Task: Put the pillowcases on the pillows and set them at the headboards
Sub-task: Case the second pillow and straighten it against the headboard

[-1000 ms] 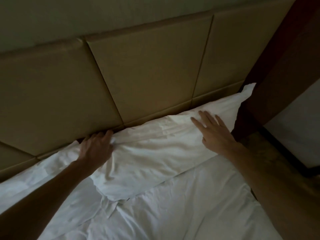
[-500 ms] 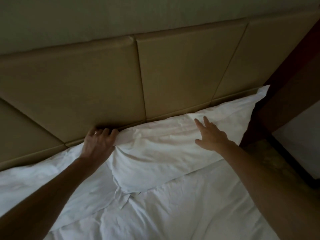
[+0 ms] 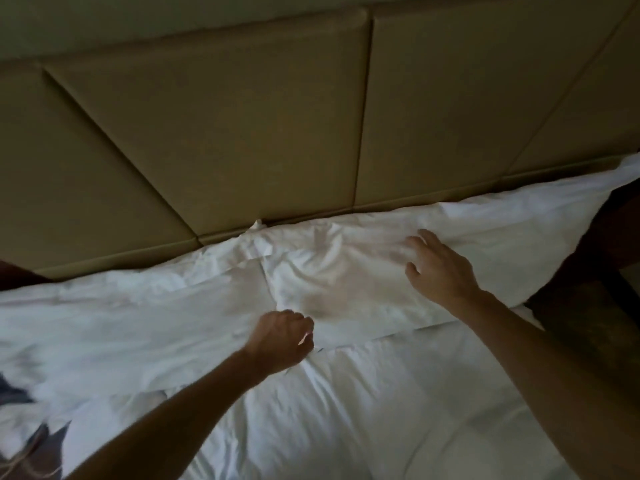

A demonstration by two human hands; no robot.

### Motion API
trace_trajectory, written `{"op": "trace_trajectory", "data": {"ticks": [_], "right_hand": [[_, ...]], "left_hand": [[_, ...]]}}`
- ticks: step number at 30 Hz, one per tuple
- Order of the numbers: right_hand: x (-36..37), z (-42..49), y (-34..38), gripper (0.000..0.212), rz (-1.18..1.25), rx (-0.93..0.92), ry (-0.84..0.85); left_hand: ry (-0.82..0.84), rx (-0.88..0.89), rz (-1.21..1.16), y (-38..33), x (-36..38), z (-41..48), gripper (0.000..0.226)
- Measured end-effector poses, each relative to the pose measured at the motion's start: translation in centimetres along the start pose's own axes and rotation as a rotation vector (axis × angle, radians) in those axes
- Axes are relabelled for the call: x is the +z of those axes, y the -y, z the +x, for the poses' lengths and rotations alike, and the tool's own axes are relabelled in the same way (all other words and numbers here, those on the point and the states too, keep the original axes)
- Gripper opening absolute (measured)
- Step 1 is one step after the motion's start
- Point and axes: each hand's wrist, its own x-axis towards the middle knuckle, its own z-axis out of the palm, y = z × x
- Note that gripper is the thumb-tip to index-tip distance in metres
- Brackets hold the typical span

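Note:
A white cased pillow [image 3: 450, 223] lies along the padded tan headboard [image 3: 242, 133] on the right half of the bed. My right hand [image 3: 440, 268] rests on its top with fingers loosely spread. My left hand [image 3: 282, 339] is curled in a fist at the pillow's near left corner and seems to grip the pillowcase edge there; the fabric under the fingers is hidden. A second white pillow [image 3: 121, 306] lies to the left, also against the headboard.
A white rumpled sheet [image 3: 363, 410] covers the bed in front of the pillows. Dark wooden furniture [image 3: 620, 230] and patterned floor [image 3: 588, 327] border the bed on the right. A dark grey cloth item [image 3: 38, 445] lies at the lower left.
My left hand left the pillow's far edge at the headboard and came back to its near left corner, now curled. My view swung left, and my right hand stayed on the pillow.

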Motion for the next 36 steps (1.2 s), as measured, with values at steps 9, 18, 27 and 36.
{"op": "trace_trajectory", "data": {"ticks": [9,18,27,36], "right_hand": [[-0.6,0.6,3.4,0.038,-0.047,0.056,0.111],[0.0,-0.8,3.3,0.052,-0.046,0.185,0.271],[-0.3,-2.8,2.4,0.056,0.004,0.278,0.361],[-0.8,-3.4,-1.1,0.062,0.128,0.216,0.318]], "left_hand": [[-0.069,-1.261,-1.499,-2.1,-0.4,4.4,0.105],[-0.191,-1.106,-1.990,-2.8,-0.1,7.9,0.114],[-0.081,-1.087,-1.716,-0.9,0.9,5.2,0.135],[0.355,-0.715,-1.501,-7.9,-5.0,9.8,0.100]]}}
